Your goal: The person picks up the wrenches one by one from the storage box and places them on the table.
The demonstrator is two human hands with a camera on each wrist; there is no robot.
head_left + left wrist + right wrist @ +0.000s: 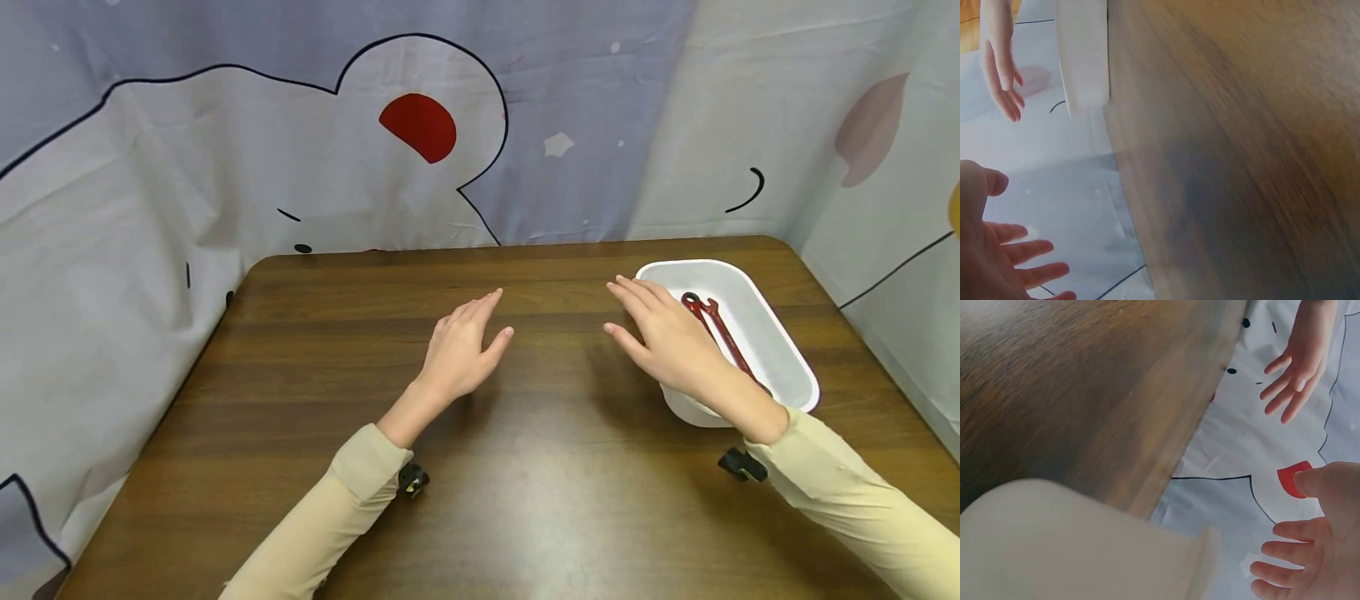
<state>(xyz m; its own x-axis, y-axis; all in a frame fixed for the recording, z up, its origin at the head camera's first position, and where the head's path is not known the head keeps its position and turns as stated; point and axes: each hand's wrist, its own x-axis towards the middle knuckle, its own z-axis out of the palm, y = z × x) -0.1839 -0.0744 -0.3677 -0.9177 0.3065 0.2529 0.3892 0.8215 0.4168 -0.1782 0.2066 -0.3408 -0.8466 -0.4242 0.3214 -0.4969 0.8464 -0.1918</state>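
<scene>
My left hand hovers above the middle of the table with its fingers extended and thumb spread, holding nothing. To the right, my right hand is held in the air over the left side of a white plastic tray, its fingers also extended and its grasp bare. Two red wrenches lie inside the tray: a wrench with a dark ring end and an open-ended wrench. Their lower parts are partly hidden by my right hand and wrist. In the right wrist view, the tray's outer wall appears close below the hand.
The brown wood-grain table spreads beneath both arms. A patterned curtain hangs behind the table and along its sides. Each wrist carries a small black device, such as the left wrist's mount.
</scene>
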